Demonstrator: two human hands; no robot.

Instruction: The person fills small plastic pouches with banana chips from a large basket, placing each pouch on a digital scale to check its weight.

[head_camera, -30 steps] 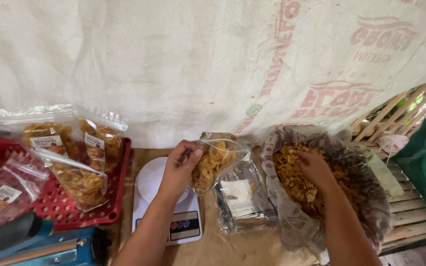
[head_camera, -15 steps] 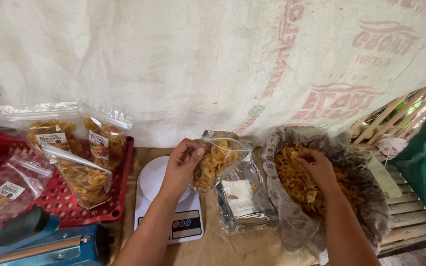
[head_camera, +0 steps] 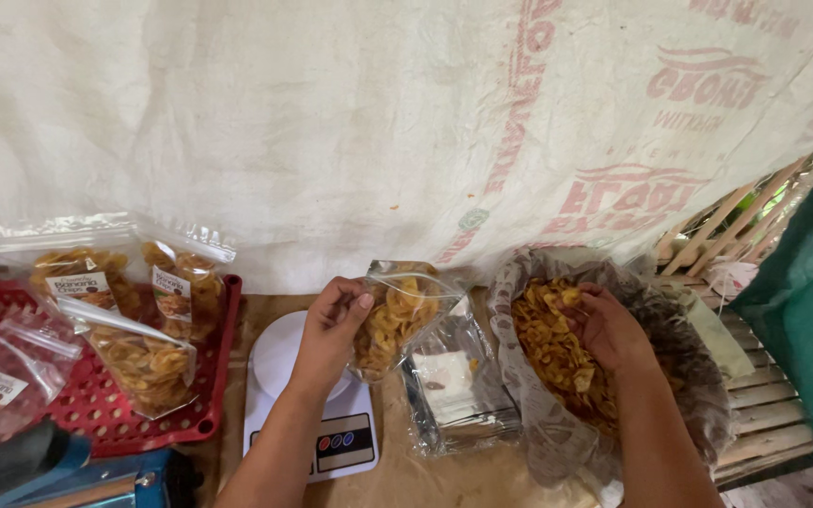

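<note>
My left hand (head_camera: pixel 331 331) grips the open top of a clear plastic pouch (head_camera: pixel 397 315) partly filled with yellow banana chips, held above the white digital kitchen scale (head_camera: pixel 279 376). My right hand (head_camera: pixel 604 329) is down inside a large crumpled sack (head_camera: pixel 670 367) full of loose yellow chips (head_camera: pixel 548 343), fingers curled among them. Between the scale and the sack lies a stack of empty clear pouches (head_camera: pixel 454 395) with labels.
A red perforated tray (head_camera: pixel 129 423) at the left holds several filled, labelled chip pouches (head_camera: pixel 143 353). A blue device (head_camera: pixel 77 475) sits at the lower left. A white printed woven cloth (head_camera: pixel 406 122) hangs behind. Wooden slats (head_camera: pixel 755 404) and green fabric (head_camera: pixel 811 310) lie at the right.
The view has shifted slightly. My left hand keeps the pouch over the scale, and my right hand stays in the sack of chips, moved a little.
</note>
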